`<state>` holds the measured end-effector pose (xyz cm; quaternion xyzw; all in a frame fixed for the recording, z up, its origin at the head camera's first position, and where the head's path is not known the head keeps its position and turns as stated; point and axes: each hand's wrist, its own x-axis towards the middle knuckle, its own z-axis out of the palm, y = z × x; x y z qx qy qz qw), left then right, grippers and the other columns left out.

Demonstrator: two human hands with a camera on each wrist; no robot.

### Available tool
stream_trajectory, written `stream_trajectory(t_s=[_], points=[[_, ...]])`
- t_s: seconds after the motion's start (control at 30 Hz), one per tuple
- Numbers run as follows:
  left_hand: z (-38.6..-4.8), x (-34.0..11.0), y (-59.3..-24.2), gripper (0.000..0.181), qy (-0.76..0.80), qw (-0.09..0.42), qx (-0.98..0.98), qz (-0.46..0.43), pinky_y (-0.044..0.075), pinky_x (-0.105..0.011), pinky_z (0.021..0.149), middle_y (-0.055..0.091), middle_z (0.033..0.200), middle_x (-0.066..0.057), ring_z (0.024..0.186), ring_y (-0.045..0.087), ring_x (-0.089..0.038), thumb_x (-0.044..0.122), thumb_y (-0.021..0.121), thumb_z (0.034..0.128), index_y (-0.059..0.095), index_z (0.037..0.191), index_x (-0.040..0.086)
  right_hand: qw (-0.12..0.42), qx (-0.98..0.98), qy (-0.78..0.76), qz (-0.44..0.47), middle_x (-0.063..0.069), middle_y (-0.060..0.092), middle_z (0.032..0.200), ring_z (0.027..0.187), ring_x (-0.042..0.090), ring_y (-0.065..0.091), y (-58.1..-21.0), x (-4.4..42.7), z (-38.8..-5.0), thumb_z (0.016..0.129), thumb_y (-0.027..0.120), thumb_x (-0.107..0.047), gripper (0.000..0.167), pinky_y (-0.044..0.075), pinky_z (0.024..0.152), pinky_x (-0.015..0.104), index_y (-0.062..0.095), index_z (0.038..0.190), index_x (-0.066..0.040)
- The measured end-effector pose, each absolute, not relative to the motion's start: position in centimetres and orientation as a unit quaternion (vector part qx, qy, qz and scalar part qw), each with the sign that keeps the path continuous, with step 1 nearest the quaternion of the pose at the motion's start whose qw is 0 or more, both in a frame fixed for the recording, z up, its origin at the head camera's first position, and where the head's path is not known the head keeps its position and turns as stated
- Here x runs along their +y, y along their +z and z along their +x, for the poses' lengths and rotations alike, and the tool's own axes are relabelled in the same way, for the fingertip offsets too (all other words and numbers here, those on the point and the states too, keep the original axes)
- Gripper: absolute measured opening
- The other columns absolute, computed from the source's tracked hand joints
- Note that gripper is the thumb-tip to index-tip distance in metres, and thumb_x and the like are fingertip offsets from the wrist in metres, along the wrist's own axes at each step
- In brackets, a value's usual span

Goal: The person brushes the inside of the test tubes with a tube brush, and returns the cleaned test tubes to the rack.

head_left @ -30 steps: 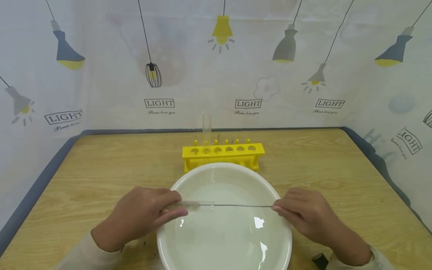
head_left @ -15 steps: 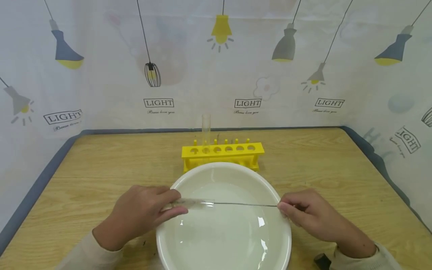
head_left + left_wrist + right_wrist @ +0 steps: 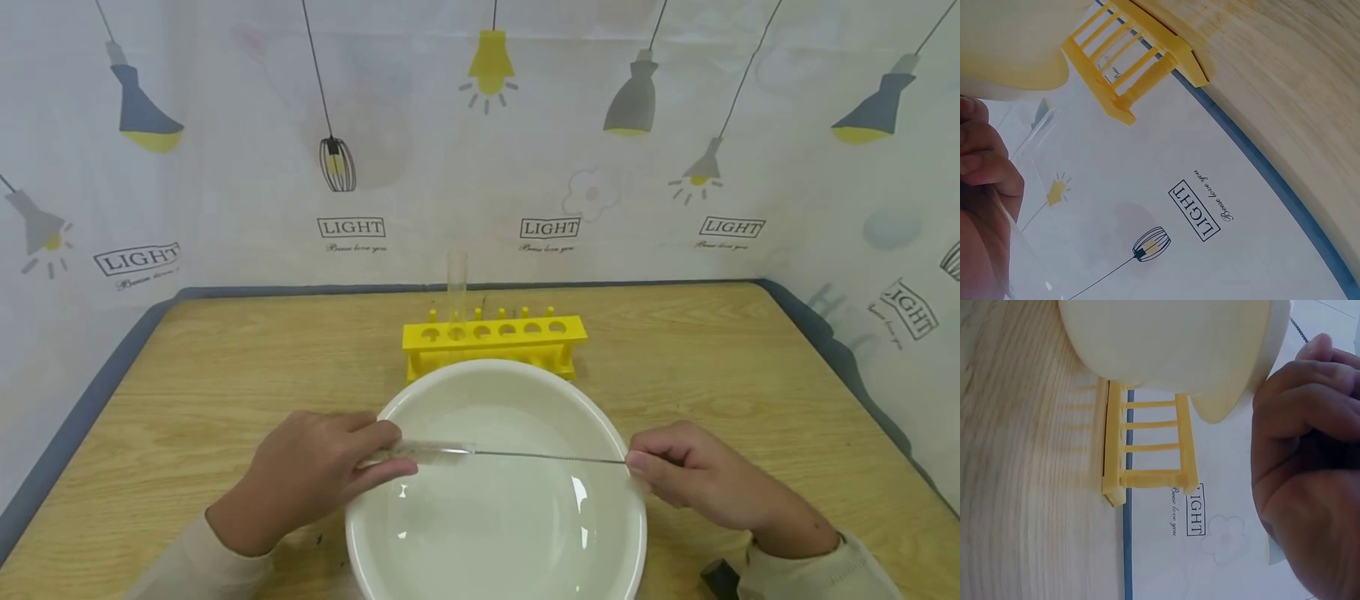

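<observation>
Over a white basin (image 3: pixel 495 392) holding clear liquid, the left hand (image 3: pixel 311 475) grips a clear test tube (image 3: pixel 442 452) lying nearly level, its mouth facing right. The right hand (image 3: pixel 712 479) pinches the end of a thin twisted wire (image 3: pixel 551 457) that runs leftward into the tube; pale bristles seem to lie inside, blurred. In the right wrist view the wire (image 3: pixel 1299 330) shows beyond the curled fingers of the right hand (image 3: pixel 1310 450). The left hand (image 3: pixel 985 187) shows at the edge of the left wrist view.
Behind the basin stands a yellow rack (image 3: pixel 495 333) with an upright clear tube (image 3: pixel 457 287) in one hole. A dark stopper-like piece (image 3: pixel 720 577) lies by the right sleeve. A printed cloth (image 3: pixel 450 167) hangs behind the wooden table (image 3: pixel 750 358).
The right hand has moved to the right, drawing more of the wire out of the tube's mouth. The left hand has stayed nearly in place.
</observation>
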<state>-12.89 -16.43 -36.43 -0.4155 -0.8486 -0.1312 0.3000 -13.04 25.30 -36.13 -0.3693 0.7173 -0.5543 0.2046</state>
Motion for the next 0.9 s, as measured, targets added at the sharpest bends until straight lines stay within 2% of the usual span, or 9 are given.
stream_trajectory(t_s=[0.23,0.3,0.47,0.53,0.73,0.83,0.9], points=[[-12.9,-16.7,-36.2,0.046,-0.13,0.295,-0.853,-0.412,0.026,-0.011,0.042,0.053,0.062,0.012,0.048,0.035,0.003,0.058,0.045,0.1009,0.064,0.081,0.021,0.179,0.742,-0.525,-0.376,0.007,0.036,0.055,0.046,0.013,0.034,-36.3,25.4,-13.4,0.1,0.042,0.013,0.033,0.03,0.04,0.02,0.058,0.08,-0.009],[-13.0,-16.8,-36.3,0.046,-0.138,0.302,-0.848,-0.414,0.029,-0.012,0.042,0.055,0.064,0.013,0.049,0.038,0.004,0.058,0.045,0.1013,0.064,0.081,0.021,0.166,0.752,-0.514,-0.378,0.006,0.036,0.056,0.047,0.009,0.034,-36.4,25.5,-13.4,0.099,0.045,0.012,0.035,0.031,0.04,0.019,0.06,0.082,-0.013],[-13.2,-17.3,-36.6,0.042,-0.156,0.281,-0.858,-0.401,0.038,-0.014,0.045,0.058,0.066,0.016,0.053,0.042,0.007,0.057,0.05,0.0994,0.064,0.08,0.023,0.106,0.8,-0.46,-0.369,0.001,0.041,0.056,0.054,-0.004,0.037,-36.6,25.3,-13.3,0.098,0.054,0.007,0.035,0.035,0.044,0.017,0.064,0.084,-0.024],[-13.2,-17.5,-36.5,0.037,-0.158,0.257,-0.87,-0.391,0.039,-0.014,0.047,0.057,0.067,0.018,0.054,0.041,0.008,0.056,0.056,0.0973,0.064,0.08,0.025,0.074,0.816,-0.439,-0.37,-0.003,0.044,0.058,0.058,-0.006,0.04,-36.6,25.2,-13.2,0.097,0.057,0.006,0.035,0.038,0.048,0.016,0.064,0.084,-0.027],[-13.0,-17.6,-36.1,0.024,-0.172,0.214,-0.886,-0.373,0.034,-0.011,0.048,0.051,0.065,0.022,0.054,0.036,0.011,0.048,0.068,0.0918,0.062,0.079,0.029,-0.049,0.837,-0.37,-0.4,-0.01,0.065,0.073,0.067,-0.005,0.05,-36.6,24.9,-13.0,0.09,0.067,0.007,0.026,0.044,0.057,0.012,0.073,0.092,-0.019],[-13.0,-17.6,-35.9,0.023,-0.17,0.203,-0.893,-0.363,0.032,-0.01,0.049,0.048,0.064,0.023,0.053,0.034,0.011,0.047,0.07,0.0908,0.061,0.078,0.03,-0.14,0.85,-0.303,-0.408,-0.009,0.072,0.08,0.069,-0.002,0.059,-36.6,24.7,-13.0,0.095,0.067,-0.008,0.012,0.047,0.061,0.011,0.075,0.092,-0.016],[-12.9,-17.6,-35.8,0.023,-0.168,0.196,-0.898,-0.357,0.031,-0.01,0.049,0.047,0.064,0.023,0.053,0.034,0.011,0.046,0.071,0.0904,0.06,0.078,0.03,-0.202,0.849,-0.257,-0.414,-0.009,0.071,0.079,0.068,0.0,0.061,-36.7,24.6,-13.0,0.1,0.061,-0.022,0.019,0.048,0.061,0.011,0.075,0.089,-0.016]])
